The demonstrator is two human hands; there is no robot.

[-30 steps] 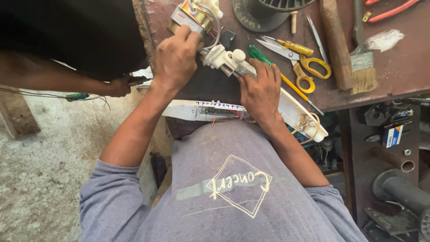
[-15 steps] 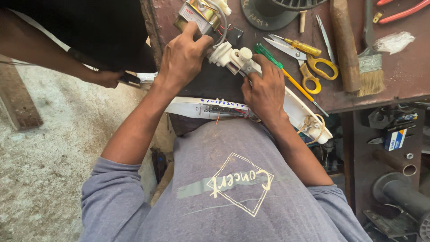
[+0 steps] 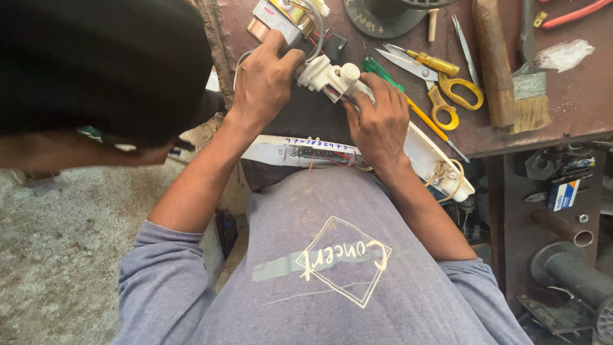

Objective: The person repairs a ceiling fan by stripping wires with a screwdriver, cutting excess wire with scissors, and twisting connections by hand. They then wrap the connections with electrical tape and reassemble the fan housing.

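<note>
My left hand (image 3: 263, 83) grips a small metal motor block (image 3: 276, 19) with a label and wires, at the workbench's near edge. My right hand (image 3: 380, 121) holds the white plastic fitting (image 3: 329, 73) joined to that block. Both hands press the assembly together over a dark patch of the bench. Below my hands a long white plastic housing (image 3: 421, 144) with exposed wires lies across my lap and the bench edge.
On the brown workbench (image 3: 575, 96) lie yellow-handled scissors (image 3: 447, 89), a green-handled screwdriver (image 3: 383, 73), a yellow screwdriver (image 3: 434, 62), a brush (image 3: 533, 89), a wooden handle (image 3: 491, 57) and red pliers (image 3: 575, 13). Another person's dark shape (image 3: 96, 64) leans in at left. Pipes and boxes sit lower right.
Both hands have stayed on the motor assembly, with the view shifting slightly. The other person at left has leaned further into view.
</note>
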